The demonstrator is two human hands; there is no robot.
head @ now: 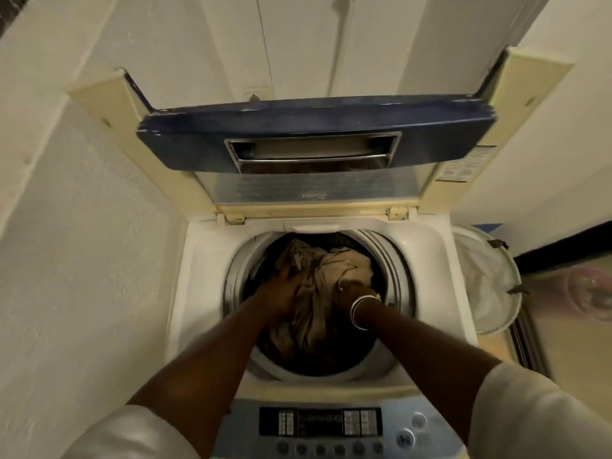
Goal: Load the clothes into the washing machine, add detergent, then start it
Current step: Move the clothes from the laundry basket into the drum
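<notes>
**Tan clothes in the drum, both hands on them**

Head view. Washer (427, 260) is a top-loader with its lid (314, 144) tipped up against the wall behind. Drum mouth is round and dark inside. Clothes (318, 293) sit in the drum as a crumpled heap of tan and brown cloth that fills most of the opening.

Left hand (281, 293) lies on the left side of the heap, fingers stretched over the folds, pressing. Right hand (354, 288) is on the right side of the heap, fingers sunk in the cloth; grip or press, cannot tell. Silver bangle (359, 309) on the right wrist. The hands are apart, with cloth between them.

Control panel (318, 422) runs along the near edge, between the forearms. White mesh basket (490, 279) stands just right of the washer.
</notes>
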